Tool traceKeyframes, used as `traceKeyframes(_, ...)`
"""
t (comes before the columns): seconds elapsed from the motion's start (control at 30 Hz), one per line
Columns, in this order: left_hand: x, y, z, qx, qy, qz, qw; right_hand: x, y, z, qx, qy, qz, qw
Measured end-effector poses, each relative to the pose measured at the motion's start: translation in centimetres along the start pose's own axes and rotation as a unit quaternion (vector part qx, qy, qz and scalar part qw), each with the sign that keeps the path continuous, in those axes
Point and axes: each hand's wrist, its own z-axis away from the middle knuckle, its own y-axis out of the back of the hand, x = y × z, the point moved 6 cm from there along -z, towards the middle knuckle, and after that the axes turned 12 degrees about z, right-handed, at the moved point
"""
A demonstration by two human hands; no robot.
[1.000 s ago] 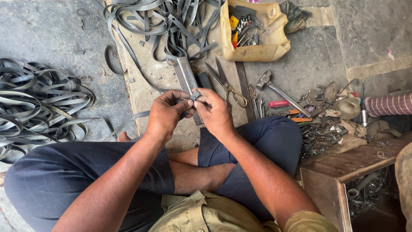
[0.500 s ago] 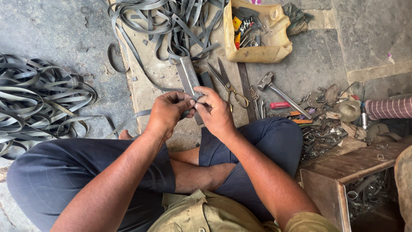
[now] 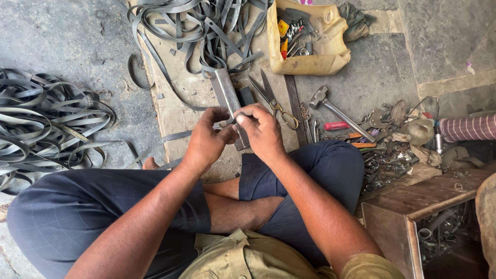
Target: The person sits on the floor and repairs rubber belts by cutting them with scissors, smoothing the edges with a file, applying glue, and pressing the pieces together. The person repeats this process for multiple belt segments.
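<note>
Where the two hands meet, just above the crossed legs at the middle of the view, a small dark piece [image 3: 234, 122] is pinched between them; it looks like a short bit of rubber strip, though it is too small and too covered to tell for sure. The right hand [image 3: 263, 132] is curled tight, thumb and forefinger nipped on the piece's end, seemingly so that the fingertips can work it finely. The left hand [image 3: 206, 142] is likewise closed narrow, steadying the other end from about eight o'clock of the piece. Both are held up off the ground, close to the body, probably to keep the work near the eyes.

Directly beneath the hands and running toward twelve o'clock lies a flat metal bar [image 3: 227, 98], set on a pale slab [image 3: 178, 111], likely serving as a hard bed within easy reach. At one o'clock of the hands a pair of scissors [image 3: 271, 98] lies with its blades slightly parted, handles toward the person. Further out at two o'clock rests a hammer [image 3: 336, 111], and beyond it, at three o'clock, a scatter of small metal parts [image 3: 387, 150]. At twelve to one o'clock a cut-open yellow jug [image 3: 310, 46] holds assorted tools, its side removed to act as a tray. A tangle of black rubber strips [image 3: 201, 26] sits at eleven o'clock, and a larger heap of coiled strips [image 3: 46, 124] at nine o'clock. A wooden box [image 3: 408, 217] stands at four o'clock.
</note>
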Motion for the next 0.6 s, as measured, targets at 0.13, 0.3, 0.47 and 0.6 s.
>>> traceKeyframes(0.13,0.2,-1.3,0.0,-0.127,0.000,-0.020,0.992,-0.4,1.0,0.0,0.033,0.002,0.042,0.999)
traceKeyframes(0.3,2.5,-0.4,1.0,0.007,-0.092,-0.337,0.937,0.0,0.6,-0.1,0.035,-0.044,-0.021,0.998)
traceKeyframes(0.47,6.6,-0.9,2.1,0.009,-0.293,-0.465,0.835,-1.5,0.7,0.0,0.034,0.020,0.055,0.998)
traceKeyframes(0.6,6.5,0.3,1.3,-0.043,-0.274,-0.238,0.931,-2.6,-0.5,0.4,-0.064,0.062,0.086,0.992)
